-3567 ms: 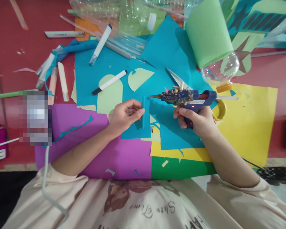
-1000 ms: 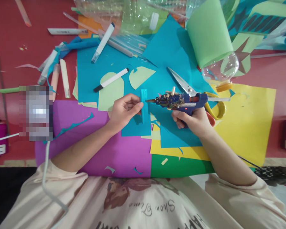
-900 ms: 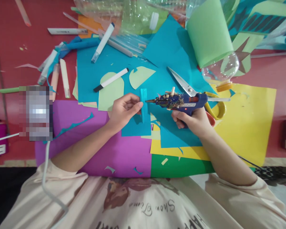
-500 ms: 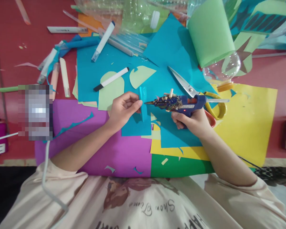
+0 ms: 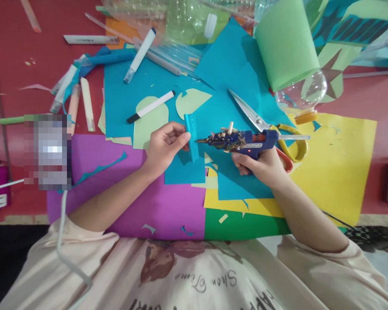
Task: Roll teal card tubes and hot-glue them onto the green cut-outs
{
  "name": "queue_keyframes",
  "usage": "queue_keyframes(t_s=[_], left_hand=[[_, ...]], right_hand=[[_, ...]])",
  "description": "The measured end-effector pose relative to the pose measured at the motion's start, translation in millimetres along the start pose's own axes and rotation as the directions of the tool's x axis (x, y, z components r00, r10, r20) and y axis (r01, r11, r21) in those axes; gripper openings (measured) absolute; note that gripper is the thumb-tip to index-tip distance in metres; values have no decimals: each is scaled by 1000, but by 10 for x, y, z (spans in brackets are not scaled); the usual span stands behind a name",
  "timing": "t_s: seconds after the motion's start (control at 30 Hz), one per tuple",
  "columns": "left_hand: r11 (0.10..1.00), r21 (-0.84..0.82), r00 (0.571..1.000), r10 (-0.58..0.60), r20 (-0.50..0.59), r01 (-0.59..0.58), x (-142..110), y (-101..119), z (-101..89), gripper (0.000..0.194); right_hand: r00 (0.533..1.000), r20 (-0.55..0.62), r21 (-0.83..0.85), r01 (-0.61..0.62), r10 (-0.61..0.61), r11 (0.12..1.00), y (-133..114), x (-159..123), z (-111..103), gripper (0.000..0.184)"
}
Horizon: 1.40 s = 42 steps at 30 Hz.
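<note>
Between thumb and fingers, my left hand (image 5: 168, 144) pinches a narrow folded strip of blue paper (image 5: 192, 140), held upright. My right hand (image 5: 257, 163) is wrapped around the handle of a dark blue hot glue gun (image 5: 248, 142), whose small light glows red. The gun's nozzle points left at the strip, close to its right side; whether they touch I cannot tell. Bits of debris cling to the front of the gun, and a clear glue stick (image 5: 295, 137) sticks out of its back. Scissors (image 5: 250, 113) with yellow and red handles lie behind my right hand.
Sheets of blue (image 5: 116, 99), purple (image 5: 174, 206) and yellow paper (image 5: 339, 163) cover the red table. Several markers (image 5: 151, 106) lie at the back left. A green-wrapped plastic bottle (image 5: 286, 47) stands at the back right. A blurred device (image 5: 48, 172) with a cable is at left.
My left hand has shifted slightly left with the blue strip, which now tilts a little at the top. The glue gun has moved only very slightly left.
</note>
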<state>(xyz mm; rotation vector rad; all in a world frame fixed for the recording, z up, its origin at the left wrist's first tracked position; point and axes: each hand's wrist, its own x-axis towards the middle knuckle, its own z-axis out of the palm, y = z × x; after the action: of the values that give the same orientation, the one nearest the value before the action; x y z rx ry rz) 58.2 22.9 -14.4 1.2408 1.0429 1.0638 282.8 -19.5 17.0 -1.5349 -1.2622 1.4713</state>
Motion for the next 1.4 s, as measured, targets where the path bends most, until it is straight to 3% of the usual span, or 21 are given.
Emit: queue_keyframes(t_s=[0.33,1.4], left_hand=[[999,36,1000,9,-26,-8,14,-37,-15,34],[968,-251,988,-48,-149,10,100,-19,-15,38]], right_hand=[[1000,21,-5,-2,2,1000,-39,2,13,25],[997,70,-110,50,-43,993,-47,-9,-4,25]])
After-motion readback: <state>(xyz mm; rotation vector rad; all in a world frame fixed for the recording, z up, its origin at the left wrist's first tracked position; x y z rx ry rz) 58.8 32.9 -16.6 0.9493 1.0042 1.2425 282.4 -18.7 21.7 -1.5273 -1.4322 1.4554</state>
